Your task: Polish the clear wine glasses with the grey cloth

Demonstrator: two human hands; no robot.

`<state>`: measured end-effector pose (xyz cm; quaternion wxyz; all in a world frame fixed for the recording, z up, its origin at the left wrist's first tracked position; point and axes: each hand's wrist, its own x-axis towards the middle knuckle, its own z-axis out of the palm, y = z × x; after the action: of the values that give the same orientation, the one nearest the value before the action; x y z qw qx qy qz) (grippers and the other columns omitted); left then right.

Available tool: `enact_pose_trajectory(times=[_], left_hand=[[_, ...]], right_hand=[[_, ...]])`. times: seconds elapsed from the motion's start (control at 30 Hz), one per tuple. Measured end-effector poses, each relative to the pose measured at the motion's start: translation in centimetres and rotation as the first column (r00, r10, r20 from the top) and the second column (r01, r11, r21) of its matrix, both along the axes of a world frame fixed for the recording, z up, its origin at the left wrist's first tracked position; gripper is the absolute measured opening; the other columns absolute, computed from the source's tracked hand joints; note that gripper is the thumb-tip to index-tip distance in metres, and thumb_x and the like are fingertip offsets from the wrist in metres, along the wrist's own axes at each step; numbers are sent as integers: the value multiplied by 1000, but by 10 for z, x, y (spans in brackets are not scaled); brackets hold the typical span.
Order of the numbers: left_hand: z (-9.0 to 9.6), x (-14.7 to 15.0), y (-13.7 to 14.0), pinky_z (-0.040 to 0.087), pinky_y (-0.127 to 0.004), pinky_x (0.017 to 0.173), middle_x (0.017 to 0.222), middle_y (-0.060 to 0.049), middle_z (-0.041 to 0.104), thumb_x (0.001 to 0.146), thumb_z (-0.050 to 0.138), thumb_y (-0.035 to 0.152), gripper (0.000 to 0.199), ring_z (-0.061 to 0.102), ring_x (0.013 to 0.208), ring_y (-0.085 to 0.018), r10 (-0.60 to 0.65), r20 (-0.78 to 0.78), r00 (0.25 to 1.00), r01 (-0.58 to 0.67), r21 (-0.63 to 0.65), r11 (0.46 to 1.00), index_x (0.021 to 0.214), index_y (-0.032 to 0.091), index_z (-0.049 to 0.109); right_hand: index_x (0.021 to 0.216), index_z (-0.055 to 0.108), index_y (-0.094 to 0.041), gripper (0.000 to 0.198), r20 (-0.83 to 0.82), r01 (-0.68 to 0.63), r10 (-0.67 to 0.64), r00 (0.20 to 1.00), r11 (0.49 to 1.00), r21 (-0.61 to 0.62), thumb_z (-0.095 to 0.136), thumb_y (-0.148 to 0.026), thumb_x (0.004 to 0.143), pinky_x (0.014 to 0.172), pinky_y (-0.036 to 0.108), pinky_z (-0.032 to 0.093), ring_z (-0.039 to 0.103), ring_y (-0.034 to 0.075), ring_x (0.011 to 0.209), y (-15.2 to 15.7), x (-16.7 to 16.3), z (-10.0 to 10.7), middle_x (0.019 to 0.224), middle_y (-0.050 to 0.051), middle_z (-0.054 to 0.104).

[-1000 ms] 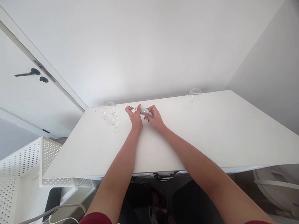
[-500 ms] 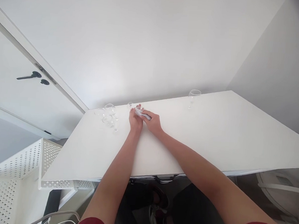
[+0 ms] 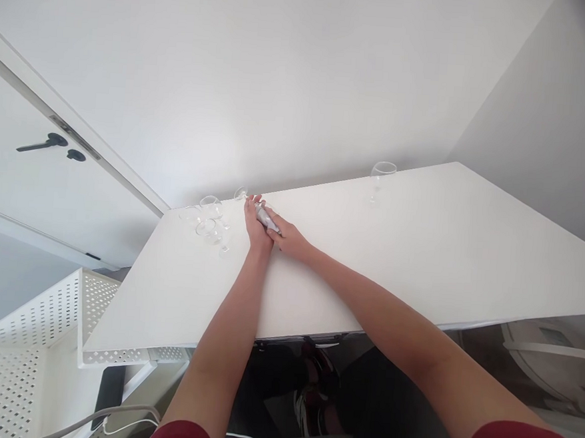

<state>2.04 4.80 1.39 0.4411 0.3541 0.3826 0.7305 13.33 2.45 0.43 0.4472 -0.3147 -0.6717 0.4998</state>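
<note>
Over the far part of the white table (image 3: 349, 263), my left hand (image 3: 257, 233) is wrapped round a stemmed glass (image 3: 241, 193), its clear round foot sticking out past the fingertips toward the wall. The bowl of this glass is mostly hidden between my hands. My right hand (image 3: 289, 237) grips a bunched pale-grey cloth (image 3: 267, 218) pressed at the bowl; whether the cloth is inside or around it, I cannot tell. Left of my hands several clear stemmed glasses (image 3: 210, 206) are grouped close together.
One more stemmed glass (image 3: 383, 175) stands upright near the table's back edge, on the right. A wall rises behind the table. To the left are a door with a black handle (image 3: 42, 143) and a white perforated rack (image 3: 60, 309). Cables (image 3: 123, 413) hang below at the left.
Both hands have shifted slightly left in view with the glass, as the camera view moved a little. My right hand and the cloth have turned against the glass.
</note>
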Motion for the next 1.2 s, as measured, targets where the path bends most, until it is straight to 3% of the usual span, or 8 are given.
enact_pose_trajectory(times=[0.1,0.2,0.43,0.6,0.77,0.9,1.03,1.2], left_hand=[[3,3,0,57,-29,70,106,-5,63,98,55,66,55,64,82,-14,-68,89,994,77,-107,991,143,33,53],[7,8,-1,58,-32,64,95,-4,65,93,57,74,67,67,76,-18,-169,82,982,179,-136,974,144,31,54],[7,17,-1,56,-31,95,142,-10,65,94,66,62,46,64,128,-22,-244,68,967,240,68,968,123,25,70],[0,19,-1,57,-32,81,123,-10,70,95,58,71,55,68,108,-23,-241,154,958,255,-77,964,126,27,70],[-2,20,0,54,-29,82,104,-6,68,93,70,58,45,68,96,-18,-238,134,962,245,-33,969,124,25,69],[2,18,-2,56,-35,90,122,-13,71,92,70,61,48,68,112,-25,-343,148,927,352,-31,936,113,19,74],[4,17,-4,57,-35,92,133,-10,69,95,66,60,44,65,123,-26,-384,116,916,379,59,923,120,24,73],[4,24,-7,59,-41,89,125,-10,72,92,67,63,47,68,119,-30,-352,158,923,365,-62,929,124,29,69]], right_hand=[[161,47,-35,70,-38,-23,18,999,989,-147,63,-53,96,73,43,60,63,20,70,0,6,3,117,7,72],[159,50,-32,66,-262,-128,51,964,949,-289,62,-50,97,63,38,55,44,14,53,-2,15,12,82,1,63],[144,64,-32,47,-558,-262,64,827,923,-282,55,-45,99,64,32,55,37,11,55,2,33,23,116,5,70],[160,48,-34,64,-107,-13,5,994,997,-79,56,-40,98,91,45,60,68,24,98,7,31,11,140,7,66],[163,41,-44,74,238,32,-97,966,965,260,56,-25,93,117,52,47,49,32,146,11,29,3,167,-5,43],[154,54,-36,59,-55,28,-30,998,999,-33,63,-36,95,87,45,61,69,24,93,13,29,5,132,5,69],[120,72,-27,33,-533,-252,78,843,932,-262,67,-49,95,62,31,56,38,8,53,12,34,12,99,2,68],[131,69,-30,44,-414,-122,0,910,956,-268,74,-42,89,62,33,54,45,12,57,14,36,11,95,1,69]])
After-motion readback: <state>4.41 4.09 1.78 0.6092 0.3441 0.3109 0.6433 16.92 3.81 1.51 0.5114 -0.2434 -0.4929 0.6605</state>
